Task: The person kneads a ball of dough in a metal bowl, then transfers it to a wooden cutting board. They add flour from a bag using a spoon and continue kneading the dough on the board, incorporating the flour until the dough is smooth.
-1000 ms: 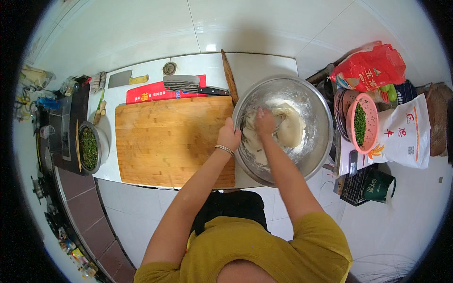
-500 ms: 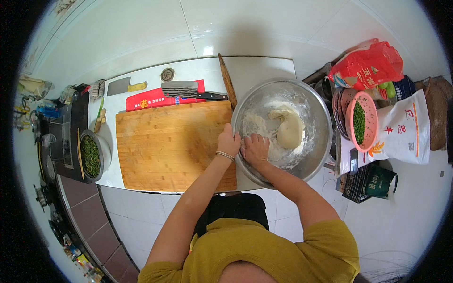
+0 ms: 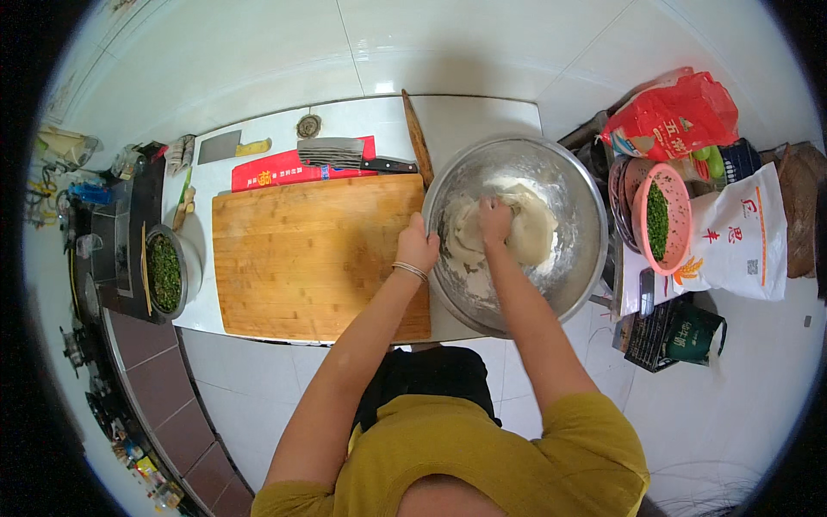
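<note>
A wide steel bowl [image 3: 582, 185] holds pale dough [image 3: 531, 234], with white flour scattered around it and smeared on the inner wall. My left hand [image 3: 418, 246] is closed on the bowl's left rim, thumb up. Inside the bowl, my right hand [image 3: 494, 221] is curled with its knuckles and fingers down on the dough, between a thick lump on the right and a flatter part on the left. The undersides of those fingers are hidden. Left of the bowl lies a wooden cutting board [image 3: 314, 258], its right edge close to my left hand.
Behind the board are a serrated-looking knife [image 3: 332, 153] on a red packet [image 3: 267, 175], a cleaver [image 3: 220, 146] and a wooden stick [image 3: 417, 138]. A pot of chopped greens [image 3: 164, 271] stands at left. Right of the bowl sit a pink basket [image 3: 680, 215] and a white sack [image 3: 749, 233].
My right hand has moved from the bowl's left inner side up and right onto the dough, fingers now curled. The dough has spread leftward. My left hand stays at the rim.
</note>
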Demonstrator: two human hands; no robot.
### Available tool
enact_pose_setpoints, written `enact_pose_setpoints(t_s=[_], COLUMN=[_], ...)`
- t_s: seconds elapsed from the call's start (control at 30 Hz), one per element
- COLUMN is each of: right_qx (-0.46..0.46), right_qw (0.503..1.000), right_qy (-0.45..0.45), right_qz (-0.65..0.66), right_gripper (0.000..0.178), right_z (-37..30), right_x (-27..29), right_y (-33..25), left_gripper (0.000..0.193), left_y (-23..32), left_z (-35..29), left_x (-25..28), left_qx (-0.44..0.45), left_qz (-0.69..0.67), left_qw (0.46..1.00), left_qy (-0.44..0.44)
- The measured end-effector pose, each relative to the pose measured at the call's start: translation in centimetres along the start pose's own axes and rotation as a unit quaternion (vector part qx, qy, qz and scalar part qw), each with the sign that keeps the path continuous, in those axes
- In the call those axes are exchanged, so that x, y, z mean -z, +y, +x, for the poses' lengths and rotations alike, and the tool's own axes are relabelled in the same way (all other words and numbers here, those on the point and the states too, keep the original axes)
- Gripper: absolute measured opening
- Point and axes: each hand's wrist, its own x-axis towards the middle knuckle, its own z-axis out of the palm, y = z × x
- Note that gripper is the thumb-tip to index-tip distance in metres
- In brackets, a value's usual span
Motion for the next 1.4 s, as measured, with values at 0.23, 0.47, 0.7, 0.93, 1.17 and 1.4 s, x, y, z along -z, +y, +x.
enact_pose_setpoints(t_s=[0.23,0.47,0.7,0.93,1.17,1.4], right_qx=[0.286,0.433,0.283,-0.083,0.256,0.347], right_qw=[0.950,0.884,0.938,0.985,0.954,0.925], right_qy=[-0.053,-0.070,0.001,-0.137,-0.087,-0.077], right_qz=[-0.114,-0.162,-0.202,0.065,-0.132,-0.134], right_gripper=[0.024,0.023,0.028,0.047,0.026,0.017], right_z=[-6.6,-8.3,-3.3,2.1,-6.5,-8.3], right_x=[3.9,2.3,-2.3,-1.6,1.8,0.4], right_y=[3.3,1.3,-1.9,-1.2,1.1,0.0], left_gripper=[0.022,0.021,0.020,0.022,0.022,0.022], left_y=[0.0,-0.4,-0.7,-0.3,0.3,0.6], left_z=[0.7,0.1,-0.2,0.4,0.6,0.1], left_x=[-0.4,-0.2,-0.2,-0.1,-0.3,0.3], left_qx=[-0.016,0.010,0.015,0.011,0.008,0.020], left_qz=[-0.021,-0.023,-0.028,-0.004,-0.022,-0.043], left_qw=[1.000,1.000,0.999,1.000,1.000,0.999], left_qy=[0.018,-0.007,-0.010,0.008,0.013,-0.008])
